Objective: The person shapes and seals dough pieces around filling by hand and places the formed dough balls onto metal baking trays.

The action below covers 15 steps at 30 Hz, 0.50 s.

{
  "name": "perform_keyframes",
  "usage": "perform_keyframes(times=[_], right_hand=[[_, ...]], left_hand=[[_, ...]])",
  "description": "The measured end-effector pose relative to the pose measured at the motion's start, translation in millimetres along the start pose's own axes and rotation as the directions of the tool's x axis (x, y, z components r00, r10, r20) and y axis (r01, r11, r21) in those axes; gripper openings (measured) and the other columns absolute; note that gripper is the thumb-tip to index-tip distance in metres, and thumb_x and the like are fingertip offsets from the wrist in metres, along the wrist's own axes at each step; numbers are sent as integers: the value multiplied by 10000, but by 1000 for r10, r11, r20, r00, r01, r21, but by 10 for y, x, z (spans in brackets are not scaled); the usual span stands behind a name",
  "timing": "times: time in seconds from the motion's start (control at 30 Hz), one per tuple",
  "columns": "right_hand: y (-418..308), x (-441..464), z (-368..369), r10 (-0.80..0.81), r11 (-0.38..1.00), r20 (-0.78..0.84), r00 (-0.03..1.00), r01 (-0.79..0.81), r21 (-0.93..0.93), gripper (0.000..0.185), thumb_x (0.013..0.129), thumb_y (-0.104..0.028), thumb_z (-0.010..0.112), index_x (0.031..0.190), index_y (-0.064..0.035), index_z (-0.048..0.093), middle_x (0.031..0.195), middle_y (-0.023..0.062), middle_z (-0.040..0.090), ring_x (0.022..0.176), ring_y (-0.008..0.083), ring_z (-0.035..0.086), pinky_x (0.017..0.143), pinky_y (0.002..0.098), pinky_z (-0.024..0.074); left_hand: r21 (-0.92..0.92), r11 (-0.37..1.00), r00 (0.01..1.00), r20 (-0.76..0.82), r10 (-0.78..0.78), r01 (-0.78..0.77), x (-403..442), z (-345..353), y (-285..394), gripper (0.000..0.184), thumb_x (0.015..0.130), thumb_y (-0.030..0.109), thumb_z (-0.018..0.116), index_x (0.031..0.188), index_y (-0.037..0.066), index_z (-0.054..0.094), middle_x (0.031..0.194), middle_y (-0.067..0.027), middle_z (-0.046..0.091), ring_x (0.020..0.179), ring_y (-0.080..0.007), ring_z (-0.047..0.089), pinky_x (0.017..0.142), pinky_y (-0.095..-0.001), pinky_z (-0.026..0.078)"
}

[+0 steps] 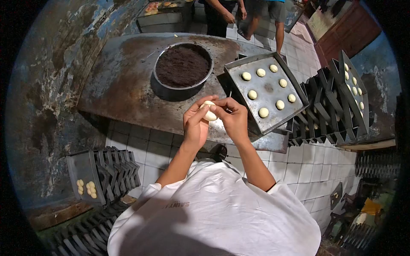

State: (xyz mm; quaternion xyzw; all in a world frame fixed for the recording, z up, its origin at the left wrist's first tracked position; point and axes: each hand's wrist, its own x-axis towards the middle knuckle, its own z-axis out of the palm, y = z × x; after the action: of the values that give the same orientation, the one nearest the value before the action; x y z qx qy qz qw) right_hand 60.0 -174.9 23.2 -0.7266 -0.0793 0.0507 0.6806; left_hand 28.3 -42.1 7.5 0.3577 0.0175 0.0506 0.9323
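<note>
left hand and right hand pinch, above the worn, brown-grey surface, a round, cream dough piece that's probably light, soft and easily dented, best held gently by its edges.

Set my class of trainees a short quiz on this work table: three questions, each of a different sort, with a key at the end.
1. Multiple choice. What do the left hand and the right hand hold between them?
A) a spoon
B) a piece of dough
C) a cloth

2. True or false. Seen by the wearer, the round pan of dark crumbly stuff stands to the right of the nearest tray of dough balls.

3. Fill in the number. That tray holds ___ dough balls.

Key: 1. B. 2. False; the pan is to its left. 3. Eight.
</note>
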Motion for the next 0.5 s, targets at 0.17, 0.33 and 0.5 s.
perform_keyframes(times=[0.17,0.33,0.5], right_hand=[[-261,-152,458,-260,928,36,965,260,-267,253,800,-69,780,1050,-39,754,936,134,713,828,278,714,743,358,548],[-266,-90,727,-253,868,-45,966,206,-451,201,804,-51,761,1001,-34,727,978,159,678,859,311,677,721,399,516],[-193,-81,903,-184,977,-100,978,171,-127,136,817,-55,768,917,29,729,843,124,686,799,241,681,778,345,527]], left_hand=[[-68,996,983,-166,-76,65,19,-306,237,249,1029,208,592,1159,2,647,1269,-167,663,1107,-216,656,970,-329,513],[93,995,997,-60,42,-36,-11,-458,402,275,1039,224,595,1052,-31,698,1275,-168,673,1089,-202,664,969,-330,509],[73,997,990,141,-5,-5,-51,-513,690,344,1046,272,558,1150,-35,673,1406,-202,583,1262,-247,576,1134,-387,383]])
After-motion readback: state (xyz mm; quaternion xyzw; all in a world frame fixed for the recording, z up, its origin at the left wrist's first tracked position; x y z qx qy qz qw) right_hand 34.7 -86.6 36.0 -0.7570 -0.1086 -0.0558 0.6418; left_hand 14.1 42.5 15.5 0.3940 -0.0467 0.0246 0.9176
